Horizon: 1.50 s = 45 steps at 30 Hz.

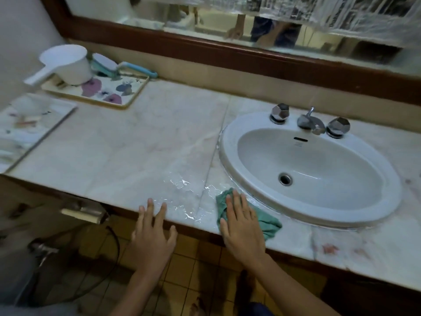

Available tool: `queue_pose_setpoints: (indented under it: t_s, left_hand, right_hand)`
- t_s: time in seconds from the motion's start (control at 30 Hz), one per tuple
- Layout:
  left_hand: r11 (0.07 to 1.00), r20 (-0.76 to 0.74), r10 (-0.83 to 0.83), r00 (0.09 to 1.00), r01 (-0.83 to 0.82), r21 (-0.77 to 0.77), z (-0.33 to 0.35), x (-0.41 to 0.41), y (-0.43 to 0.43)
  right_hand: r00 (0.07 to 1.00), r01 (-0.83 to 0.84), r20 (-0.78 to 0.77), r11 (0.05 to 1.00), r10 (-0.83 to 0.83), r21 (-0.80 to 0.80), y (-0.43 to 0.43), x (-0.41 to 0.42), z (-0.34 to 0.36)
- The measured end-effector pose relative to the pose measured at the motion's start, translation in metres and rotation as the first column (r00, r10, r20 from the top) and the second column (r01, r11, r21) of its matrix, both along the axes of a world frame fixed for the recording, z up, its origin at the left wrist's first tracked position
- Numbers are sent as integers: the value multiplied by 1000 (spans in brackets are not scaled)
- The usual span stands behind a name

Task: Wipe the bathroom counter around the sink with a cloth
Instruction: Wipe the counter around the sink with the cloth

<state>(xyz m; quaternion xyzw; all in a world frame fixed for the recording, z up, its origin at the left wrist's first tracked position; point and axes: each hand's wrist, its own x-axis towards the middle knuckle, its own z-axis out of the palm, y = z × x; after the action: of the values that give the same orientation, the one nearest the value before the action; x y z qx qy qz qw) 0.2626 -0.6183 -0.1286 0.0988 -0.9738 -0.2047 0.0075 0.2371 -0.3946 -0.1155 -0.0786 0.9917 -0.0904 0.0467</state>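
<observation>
Pressing my flat right hand [243, 226] on the green cloth [268, 222] beside the sink [227, 142], low centre, I had my left hand [152, 236] spread alongside.

A broad bare stretch of the pale marble counter [136, 144] runs between the white oval sink [227, 142] on the right and the floral rectangular tray [134, 92] at the back left. The tray carries a white plastic dipper [68, 62]. Chrome faceted taps [307, 120] crowd the strip behind the basin.

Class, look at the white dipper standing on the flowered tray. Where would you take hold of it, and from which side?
Probably take the dipper by its flat handle, coming from the left. The handle juts out past the tray edge into free space, while the bowl is wide and a brush crowds its right.
</observation>
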Motion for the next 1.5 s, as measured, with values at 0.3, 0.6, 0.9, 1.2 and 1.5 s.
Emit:
queue_pose_setpoints:
  t_s: [0.3, 0.6, 0.9, 1.2, 1.5]
  left_hand:
    - [999, -150, 27, 988, -22, 34, -4, -7, -8]
    - [927, -211, 371, 905, -346, 145, 23, -109, -102]
    - [901, -174, 433, 884, -428, 65, 22, -165, -148]
    - [889, -83, 457, 885, -458, 5, 14, -180, -150]
    - [901, -103, 429, 897, -433, -21, 9, -182, -150]
  right_hand:
    - [913, -407, -8, 913, 407, 36, -33, -66, -2]
    - [1000, -21, 22, 1000, 21, -22, -102, -268, -8]
    - [965, -257, 24, 963, 260, -85, -164, -245, -5]
    - [994, -86, 68, 996, 85, 2, -97, -242, -5]
    - [997, 41, 71, 999, -40, -13, -198, -365, -2]
